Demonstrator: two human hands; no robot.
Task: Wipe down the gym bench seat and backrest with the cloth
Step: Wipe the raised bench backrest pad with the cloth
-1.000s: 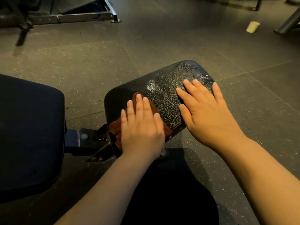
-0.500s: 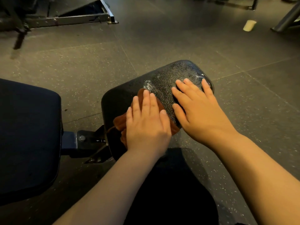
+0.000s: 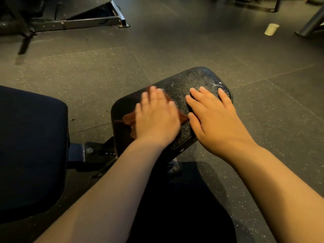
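The left hand (image 3: 156, 118) lies flat on the brown cloth (image 3: 128, 120) and presses it onto the cracked black seat (image 3: 192, 81), so the cloth can rub the top clean. Its grip is wide, with straight fingers (nothing is pinched). The right hand (image 3: 215, 120) rests flat on the seat's other end with fingers spread, likely to hold the seat steady. The blue backrest (image 3: 31, 146) sits to the left, apart from both hands.

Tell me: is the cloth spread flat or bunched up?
Bunched: the cloth shows crumpled folds sticking out beside the left hand pressing it onto the seat.
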